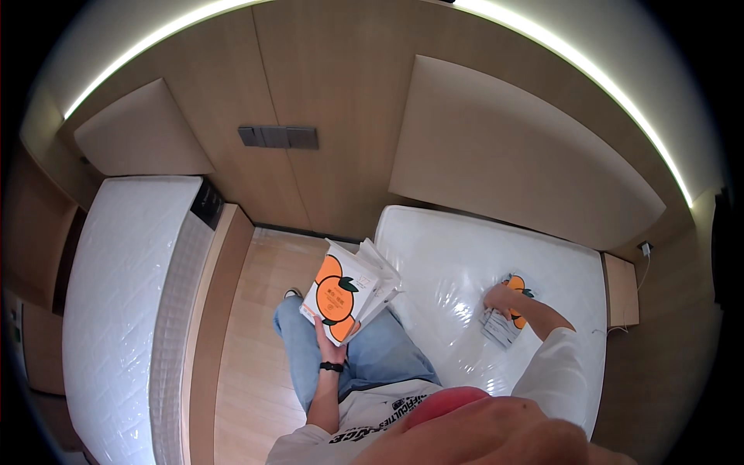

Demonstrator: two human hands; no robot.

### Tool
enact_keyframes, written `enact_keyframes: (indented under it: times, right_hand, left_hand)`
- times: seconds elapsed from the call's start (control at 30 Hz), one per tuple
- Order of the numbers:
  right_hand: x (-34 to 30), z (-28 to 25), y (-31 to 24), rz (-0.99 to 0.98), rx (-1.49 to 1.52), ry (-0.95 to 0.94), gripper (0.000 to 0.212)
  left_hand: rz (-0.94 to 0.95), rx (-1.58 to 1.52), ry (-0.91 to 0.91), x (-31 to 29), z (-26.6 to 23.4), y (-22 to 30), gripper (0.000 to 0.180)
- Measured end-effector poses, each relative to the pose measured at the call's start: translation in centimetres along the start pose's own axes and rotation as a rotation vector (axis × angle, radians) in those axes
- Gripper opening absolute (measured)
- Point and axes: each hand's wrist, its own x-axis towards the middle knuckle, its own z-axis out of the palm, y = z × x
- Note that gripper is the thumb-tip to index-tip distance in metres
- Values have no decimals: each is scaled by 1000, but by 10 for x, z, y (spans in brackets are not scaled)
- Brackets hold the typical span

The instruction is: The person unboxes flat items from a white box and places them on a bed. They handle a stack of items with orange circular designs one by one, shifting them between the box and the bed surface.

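Observation:
My left hand [328, 347], a dark band at its wrist, is closed on the lower edge of a white tissue pack [335, 301] printed with oranges and green leaves. It is tilted up over my lap, and more white packs [381, 271] lean close behind it; I cannot tell whether the hand holds those too. On the plastic-covered mattress at the right, my right hand [501, 297] is closed over another orange-printed tissue pack [518, 319]. White and grey packs [500, 332] lie beneath it. The fingertips there are partly hidden.
I sit at the edge of the right mattress [442, 256]. A second plastic-wrapped mattress [128, 294] stands at the left on a wooden frame [217, 310], with a strip of wooden floor [256, 341] between. A bedside unit [622, 291] and a charger cable [648, 267] are at the far right.

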Motion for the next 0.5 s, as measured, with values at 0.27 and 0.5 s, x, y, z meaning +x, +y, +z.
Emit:
enact_keyframes:
  times: [0.27,0.5]
  right_hand:
    - [3,2,2,-3,-20,32,51]
    - [11,5,6,-6,-6,15,52]
  left_hand:
    - [21,0,39,-3,5,1,62]
    - [17,-14,53,3,-9,-2,61]
